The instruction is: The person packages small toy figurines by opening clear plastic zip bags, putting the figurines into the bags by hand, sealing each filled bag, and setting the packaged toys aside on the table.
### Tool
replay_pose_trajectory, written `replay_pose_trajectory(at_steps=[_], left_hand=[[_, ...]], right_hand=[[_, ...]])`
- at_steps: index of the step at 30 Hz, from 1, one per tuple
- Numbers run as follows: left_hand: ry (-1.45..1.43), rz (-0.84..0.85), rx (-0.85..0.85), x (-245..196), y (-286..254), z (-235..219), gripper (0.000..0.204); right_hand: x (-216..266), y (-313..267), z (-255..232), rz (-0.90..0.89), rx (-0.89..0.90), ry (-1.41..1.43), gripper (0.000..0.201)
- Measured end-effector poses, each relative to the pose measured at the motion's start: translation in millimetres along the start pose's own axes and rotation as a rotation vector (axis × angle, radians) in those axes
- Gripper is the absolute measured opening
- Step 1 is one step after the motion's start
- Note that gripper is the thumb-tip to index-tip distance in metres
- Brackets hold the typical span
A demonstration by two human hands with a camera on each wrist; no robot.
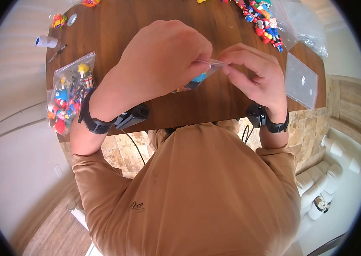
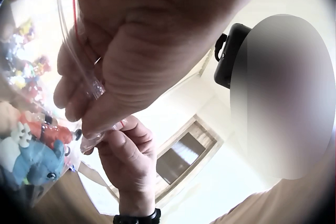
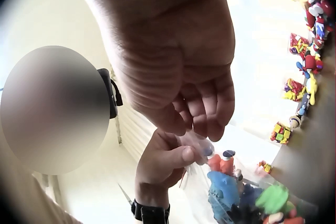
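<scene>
- Grip of the left hand (image 1: 163, 59): thumb and fingers curl in and pinch the top edge of a clear bag (image 1: 199, 79).
- Grip of the right hand (image 1: 257, 72): thumb and forefinger pinch the corner of that edge, close beside the left fingertips; the other fingers are bent.
- The bag is held up over the bench (image 1: 165, 114), near its front edge, between the person and the far side.
- Inside it are small figures, among them a blue one (image 2: 37, 163) and a green one (image 3: 273, 198), so the filling looks well along.
- A red line (image 2: 75, 6) runs by its opening. I judge the closing to be under way; whether the seal is shut all along, I cannot tell.
- One filled bag (image 1: 65, 96), full of figures, lies at the left side of the bench and looks finished, though its seal is too small to read.
- Loose figures (image 1: 268, 25) lie in a heap at the far right, outside any bag that I can make out, so they seem unpacked.
- Near the right hand lies a flat bag (image 1: 302, 81); beyond it are crumpled clear bags (image 1: 310, 36).
- At the far left are a pen (image 1: 57, 53) and a white bottle (image 1: 46, 41).
</scene>
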State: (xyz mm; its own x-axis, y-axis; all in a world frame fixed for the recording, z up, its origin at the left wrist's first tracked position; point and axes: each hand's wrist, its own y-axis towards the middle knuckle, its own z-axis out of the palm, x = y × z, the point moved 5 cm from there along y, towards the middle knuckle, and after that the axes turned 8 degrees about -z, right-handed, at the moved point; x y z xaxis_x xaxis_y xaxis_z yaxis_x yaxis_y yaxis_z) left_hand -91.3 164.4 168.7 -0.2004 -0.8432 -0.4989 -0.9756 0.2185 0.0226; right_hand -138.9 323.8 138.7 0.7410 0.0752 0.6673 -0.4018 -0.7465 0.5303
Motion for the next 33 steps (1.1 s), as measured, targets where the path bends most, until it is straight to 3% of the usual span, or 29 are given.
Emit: replay_pose_trajectory(at_steps=[20,23,30,33], left_hand=[[-0.255,-0.104,-0.031,1.8,-2.5,-5.2,0.009],[-0.253,-0.044,-0.106,-5.2,-4.2,-9.0,0.008],[-0.259,-0.081,-0.154,-0.7,-6.3,-9.9,0.008],[-0.137,-0.014,-0.159,-1.2,-5.9,-12.2,0.009]], right_hand=[[-8.4,6.3,4.3,0.042,-0.055,0.062,0.006],[-9.9,7.0,4.4,0.051,-0.058,0.054,0.006],[-14.2,10.2,6.1,0.085,-0.058,0.018,0.008],[-17.3,11.4,7.4,0.051,-0.078,0.039,0.009]])
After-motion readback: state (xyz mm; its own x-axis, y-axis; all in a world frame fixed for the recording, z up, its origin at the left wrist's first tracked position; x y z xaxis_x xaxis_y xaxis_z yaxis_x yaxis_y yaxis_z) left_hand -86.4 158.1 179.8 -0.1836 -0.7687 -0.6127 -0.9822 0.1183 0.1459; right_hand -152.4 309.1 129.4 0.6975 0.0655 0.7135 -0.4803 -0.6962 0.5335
